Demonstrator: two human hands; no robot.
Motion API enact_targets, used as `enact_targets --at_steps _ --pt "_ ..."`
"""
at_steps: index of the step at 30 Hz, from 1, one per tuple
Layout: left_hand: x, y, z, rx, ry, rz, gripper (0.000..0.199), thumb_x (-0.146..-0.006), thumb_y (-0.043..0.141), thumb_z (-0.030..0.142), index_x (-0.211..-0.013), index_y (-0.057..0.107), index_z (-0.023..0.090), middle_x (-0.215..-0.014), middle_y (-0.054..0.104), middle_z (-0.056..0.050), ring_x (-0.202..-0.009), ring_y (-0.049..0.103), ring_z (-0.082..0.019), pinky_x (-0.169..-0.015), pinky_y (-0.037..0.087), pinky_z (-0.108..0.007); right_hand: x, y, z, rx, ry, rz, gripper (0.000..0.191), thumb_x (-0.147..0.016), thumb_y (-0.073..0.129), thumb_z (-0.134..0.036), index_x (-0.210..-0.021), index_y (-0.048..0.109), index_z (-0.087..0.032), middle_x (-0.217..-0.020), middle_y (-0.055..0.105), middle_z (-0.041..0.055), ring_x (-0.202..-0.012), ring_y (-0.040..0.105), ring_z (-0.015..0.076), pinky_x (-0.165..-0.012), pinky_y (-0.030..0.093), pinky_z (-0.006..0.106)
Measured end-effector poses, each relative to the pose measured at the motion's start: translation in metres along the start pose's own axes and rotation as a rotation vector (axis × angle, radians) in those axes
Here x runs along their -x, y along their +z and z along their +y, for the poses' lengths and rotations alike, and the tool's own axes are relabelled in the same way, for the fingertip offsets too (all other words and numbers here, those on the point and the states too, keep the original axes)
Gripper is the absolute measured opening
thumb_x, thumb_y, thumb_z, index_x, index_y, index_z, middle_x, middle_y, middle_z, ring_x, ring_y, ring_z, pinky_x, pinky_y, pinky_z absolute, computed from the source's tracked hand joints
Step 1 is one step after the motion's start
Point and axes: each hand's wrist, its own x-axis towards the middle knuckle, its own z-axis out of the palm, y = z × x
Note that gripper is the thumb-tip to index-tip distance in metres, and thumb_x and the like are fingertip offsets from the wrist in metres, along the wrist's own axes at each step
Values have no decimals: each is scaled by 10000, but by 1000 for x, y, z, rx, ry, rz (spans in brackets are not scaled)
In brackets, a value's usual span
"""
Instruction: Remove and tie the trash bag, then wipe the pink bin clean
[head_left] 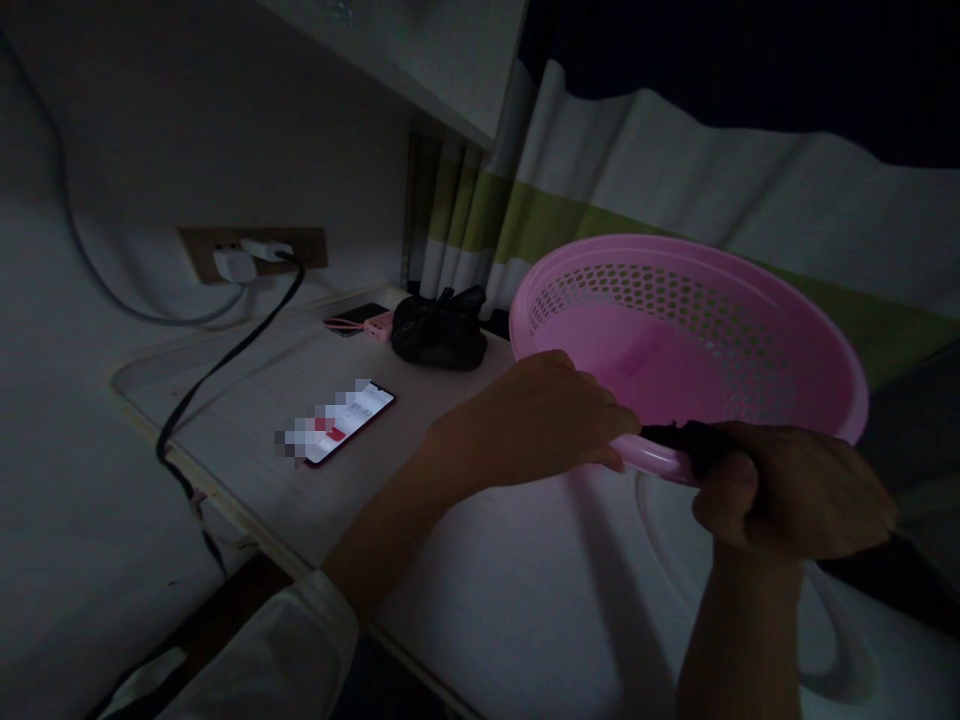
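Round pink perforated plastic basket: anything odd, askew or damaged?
Nothing stands out: the basket appears tilted, but the left hand grips its near rim. The right hand holds an indistinct black item there. No damage shows in dim light.

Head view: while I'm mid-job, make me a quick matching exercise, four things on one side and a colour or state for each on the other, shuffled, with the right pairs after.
Things:
1. Basket
2. Plastic bag
3. Wall socket
4. Right hand

Colours and states:
A. Has two white plugs in it
B. Closed around a dark item
C. Pink, with rows of holes
D. Black and bunched up

Pairs: 1-C, 2-D, 3-A, 4-B
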Motion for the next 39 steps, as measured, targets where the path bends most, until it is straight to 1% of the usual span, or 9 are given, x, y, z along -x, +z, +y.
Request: enact_targets --at_steps 6,10,12,17,21,26,30,34,39 --pt "18 -11 -24 91 -54 19 235 -881 516 368 -1066 588 243 -1036 662 16 -1040 560 -138 -1024 246 -338 10 2 6 -34 66 54 186 -779 449 -196 -785 630 -149 -533 561 29 -489 527 149 -523 392 282" --pt "17 -11 -18 48 -118 48 420 -802 517 576 -972 622 207 -939 677 -11 -987 572 -181 -1033 227 -380 12 6 3 -44 102 75 176 -778 438 -195 -751 609 -164 -534 563 17 -481 530 145 -532 403 279" --pt "10 -6 -8 -9 -109 96 477 -794 494 613 -967 619 187 -922 676 -31 -974 571 -198 -1027 225 -400 12 8 0 -36 102 85 169 -780 435 -192 -736 595 -161 -520 553 14 -462 513 137 -525 395 273" --pt "-12 12 15 -83 26 106 308 -843 535 451 -921 606 162 -892 670 -42 -916 589 -196 -917 319 -365 8 7 -6 3 122 28 163 -784 432 -188 -748 589 -164 -517 545 8 -455 489 127 -531 378 269" --pt "-16 18 17 -84 43 98 197 -841 562 342 -889 602 156 -845 672 -38 -873 603 -193 -794 368 -330 4 3 -10 -14 118 -3 154 -783 432 -190 -745 581 -171 -511 542 8 -454 484 127 -537 378 273" --pt "-9 11 7 -47 53 69 211 -824 588 386 -881 611 185 -858 676 -14 -895 595 -178 -888 339 -339 2 1 -7 -28 93 -72 127 -760 441 -180 -770 568 -183 -509 550 7 -459 506 140 -532 391 282" --pt "-2 5 -3 -28 36 27 193 -833 584 368 -932 607 204 -888 673 2 -926 584 -163 -969 292 -351 4 -1 -2 -8 42 -14 149 -763 425 -196 -759 574 -193 -482 533 0 -436 493 140 -506 374 282" --pt "6 1 -15 -11 10 -5 203 -845 565 373 -979 598 223 -944 665 6 -986 560 -156 -1017 250 -347 8 -6 1 24 118 -64 175 -759 437 -191 -781 610 -178 -537 573 26 -502 546 166 -536 407 298" --pt "12 -1 -22 -16 -31 23 218 -861 537 367 -1013 584 218 -1009 644 -4 -1017 543 -153 -1020 249 -340 13 -6 8 -9 99 63 171 -752 475 -173 -792 639 -148 -542 571 15 -494 552 147 -520 413 277"
